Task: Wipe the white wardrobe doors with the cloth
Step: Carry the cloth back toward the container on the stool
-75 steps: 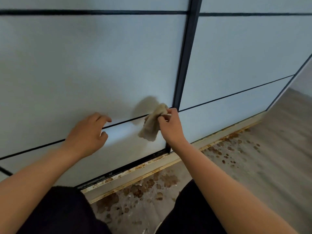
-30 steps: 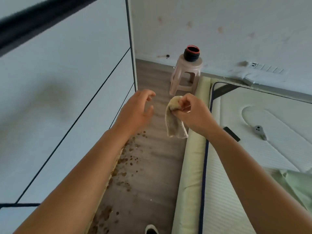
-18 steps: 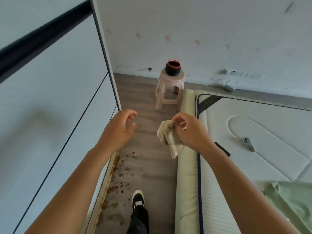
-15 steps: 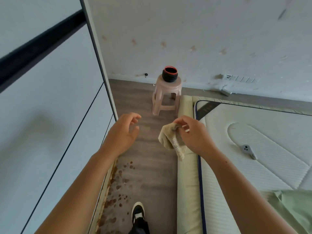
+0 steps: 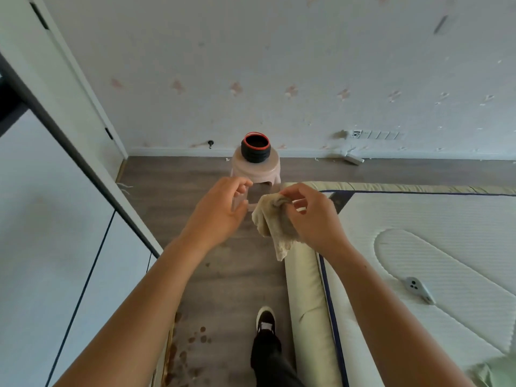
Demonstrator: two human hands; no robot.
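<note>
Right hand pinches limp, nubby beige cloth.

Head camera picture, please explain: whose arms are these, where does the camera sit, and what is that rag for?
There is no machine here. A person wears a wide-angle camera on the head, so you look forward and down along their two arms. The right hand pinches a beige cloth, which hangs from the fingers. The left hand hovers beside it, fingers loosely curled, holding nothing. The white wardrobe doors to be wiped run along the left; neither hand touches them. Ahead, a black container with a red rim stands on a pale plastic stool. On the right lies a bare mattress with a small grey device on it. Below, the person's shoe stands on the stained wooden floor.
</note>
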